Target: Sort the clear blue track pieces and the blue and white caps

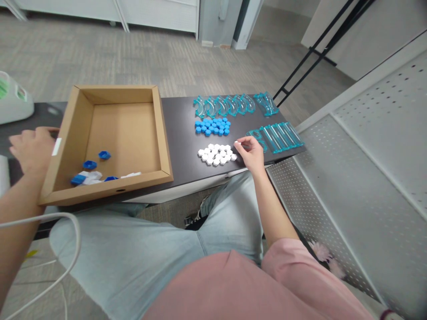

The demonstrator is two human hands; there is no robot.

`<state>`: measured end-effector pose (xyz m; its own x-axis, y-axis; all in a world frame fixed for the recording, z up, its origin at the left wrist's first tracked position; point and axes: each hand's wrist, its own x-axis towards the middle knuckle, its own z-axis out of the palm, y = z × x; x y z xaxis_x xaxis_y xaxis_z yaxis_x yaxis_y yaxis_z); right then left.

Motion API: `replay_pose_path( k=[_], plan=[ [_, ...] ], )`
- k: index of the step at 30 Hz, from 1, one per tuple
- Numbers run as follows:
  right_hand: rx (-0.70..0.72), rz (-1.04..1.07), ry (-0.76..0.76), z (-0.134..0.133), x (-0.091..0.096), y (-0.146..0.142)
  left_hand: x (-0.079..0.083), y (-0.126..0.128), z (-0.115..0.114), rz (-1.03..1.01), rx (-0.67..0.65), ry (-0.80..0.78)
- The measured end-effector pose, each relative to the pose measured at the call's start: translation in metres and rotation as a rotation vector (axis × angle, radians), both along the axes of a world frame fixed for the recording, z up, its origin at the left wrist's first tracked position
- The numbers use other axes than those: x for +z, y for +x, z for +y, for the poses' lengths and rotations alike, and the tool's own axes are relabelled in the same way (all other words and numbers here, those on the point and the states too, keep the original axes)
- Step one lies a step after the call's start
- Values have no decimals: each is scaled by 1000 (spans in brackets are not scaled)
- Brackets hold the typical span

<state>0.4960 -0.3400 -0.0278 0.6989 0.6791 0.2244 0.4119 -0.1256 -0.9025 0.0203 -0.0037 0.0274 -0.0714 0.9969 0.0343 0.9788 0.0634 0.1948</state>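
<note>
My right hand point(252, 154) is pinched on a small white hexagonal piece point(237, 142), just right of a cluster of white hexagonal pieces point(216, 154) on the dark table. Behind that cluster lies a group of blue hexagonal pieces point(212, 126). My left hand point(33, 149) is at the outer left side of an open cardboard box point(164, 146); its fingertips are partly hidden, so its grip is unclear. Inside the box, near its front left, are several blue pieces point(104, 154) and white pieces point(93, 176).
Clear teal curved tubes point(223, 106) form a row at the table's back. Straight teal tubes point(283, 138) lie at right, with more teal parts point(266, 104) behind. A white container point(13, 100) stands far left. A white cable point(77, 240) loops over my left forearm. A perforated panel point(376, 124) borders the right.
</note>
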Motion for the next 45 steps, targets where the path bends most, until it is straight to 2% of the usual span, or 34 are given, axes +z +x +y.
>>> replay_pose_path(
  k=[7, 18, 26, 31, 34, 36, 38, 41, 43, 45],
  plan=[
    [50, -20, -73, -2, 2, -2, 2, 0, 0, -6, -16, -8],
    [111, -77, -87, -8, 2, 0, 4, 3, -1, 22, -12, -32],
    [96, -89, -91, -4, 0, -2, -4, 1, 5, 22, -18, 30],
    [4, -140, -42, -5, -3, -3, -2, -5, 4, 0, -55, 7],
    [-83, -354, -30, -7, 13, -19, -1, -9, -1, -55, -99, -14],
    [-86, -525, 9, -5, 37, -41, -2, -10, -3, -94, -112, 0],
    [30, -584, 109, 6, 68, -70, -3, -10, -4, -107, -121, 13],
    [461, -567, 240, 45, 113, -127, -5, -9, -2, -78, -124, 14],
    [759, -578, 247, 86, 131, -166, -7, -7, -1, -53, -110, 22],
    [983, -597, 110, 136, 133, -202, -8, -6, -1, -34, -104, 37]
  ],
)
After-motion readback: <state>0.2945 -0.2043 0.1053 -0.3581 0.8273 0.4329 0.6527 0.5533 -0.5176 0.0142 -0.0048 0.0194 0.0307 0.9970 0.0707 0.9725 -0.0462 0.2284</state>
